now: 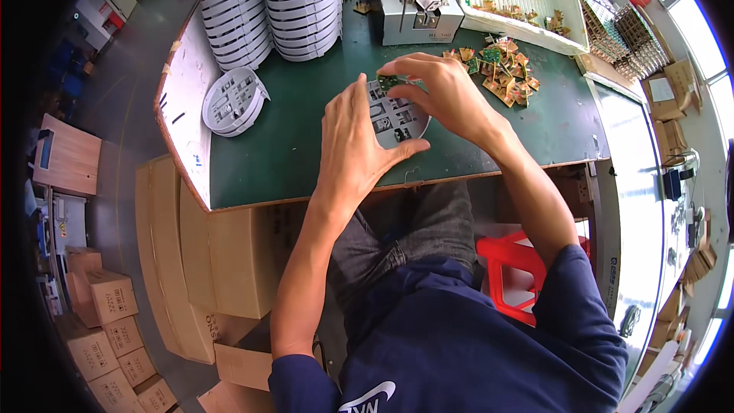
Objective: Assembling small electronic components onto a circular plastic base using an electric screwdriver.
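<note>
While the left hand (350, 134) spreads around a round grey plastic tray (417, 127), the right hand (447, 93) pinches a small green circuit board (388, 83), likely light, stiff, best edge-held.

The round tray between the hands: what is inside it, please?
Small dark pieces show in the tray; at its far end the right hand holds a green board. These and the left hand hide the rest.

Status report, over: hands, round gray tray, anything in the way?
Left hand curved around left of round gray tray. Right hand pinching small green circuit board at tray's far edge. Circuit board pile off right; hands partly hide tray.
</note>
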Motion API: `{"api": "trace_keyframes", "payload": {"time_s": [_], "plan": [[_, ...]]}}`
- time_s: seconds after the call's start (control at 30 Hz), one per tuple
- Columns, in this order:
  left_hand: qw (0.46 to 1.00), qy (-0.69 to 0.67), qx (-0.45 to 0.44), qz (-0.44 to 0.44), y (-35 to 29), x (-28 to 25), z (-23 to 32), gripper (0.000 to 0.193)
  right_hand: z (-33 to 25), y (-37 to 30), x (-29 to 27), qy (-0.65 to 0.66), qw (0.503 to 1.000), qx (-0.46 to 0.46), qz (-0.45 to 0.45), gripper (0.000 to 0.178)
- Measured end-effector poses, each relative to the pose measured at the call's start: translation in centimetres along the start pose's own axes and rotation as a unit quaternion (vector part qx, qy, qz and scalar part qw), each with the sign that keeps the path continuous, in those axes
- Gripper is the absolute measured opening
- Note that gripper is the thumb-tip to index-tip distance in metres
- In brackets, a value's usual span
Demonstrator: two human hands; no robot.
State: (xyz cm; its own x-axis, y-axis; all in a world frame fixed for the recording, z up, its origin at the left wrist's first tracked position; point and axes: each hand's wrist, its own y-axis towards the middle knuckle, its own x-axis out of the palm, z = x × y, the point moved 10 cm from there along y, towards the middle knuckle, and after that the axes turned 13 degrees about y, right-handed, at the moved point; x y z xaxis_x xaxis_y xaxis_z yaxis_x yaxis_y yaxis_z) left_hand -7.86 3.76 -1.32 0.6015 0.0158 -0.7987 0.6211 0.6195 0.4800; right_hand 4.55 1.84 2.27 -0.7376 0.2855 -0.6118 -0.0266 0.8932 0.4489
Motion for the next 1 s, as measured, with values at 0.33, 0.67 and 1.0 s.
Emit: {"api": "trace_keyframes", "payload": {"time_s": [0.33,0.67,1.0], "plan": [[0.996,-0.087,-0.033,0.009,-0.3,0.3,-1.1,0.106,0.3,0.2,2.5,-0.060,0.997,-0.024,-0.043,0.033],[0.999,-0.031,-0.008,0.000,-0.3,0.4,-1.0,0.082,1.4,-1.2,1.8,-0.031,0.999,-0.016,-0.029,0.031],[1.000,0.009,0.018,-0.007,-0.4,0.4,-0.8,0.088,-1.8,9.7,-10.0,0.237,0.945,-0.039,0.223,0.080]]}}
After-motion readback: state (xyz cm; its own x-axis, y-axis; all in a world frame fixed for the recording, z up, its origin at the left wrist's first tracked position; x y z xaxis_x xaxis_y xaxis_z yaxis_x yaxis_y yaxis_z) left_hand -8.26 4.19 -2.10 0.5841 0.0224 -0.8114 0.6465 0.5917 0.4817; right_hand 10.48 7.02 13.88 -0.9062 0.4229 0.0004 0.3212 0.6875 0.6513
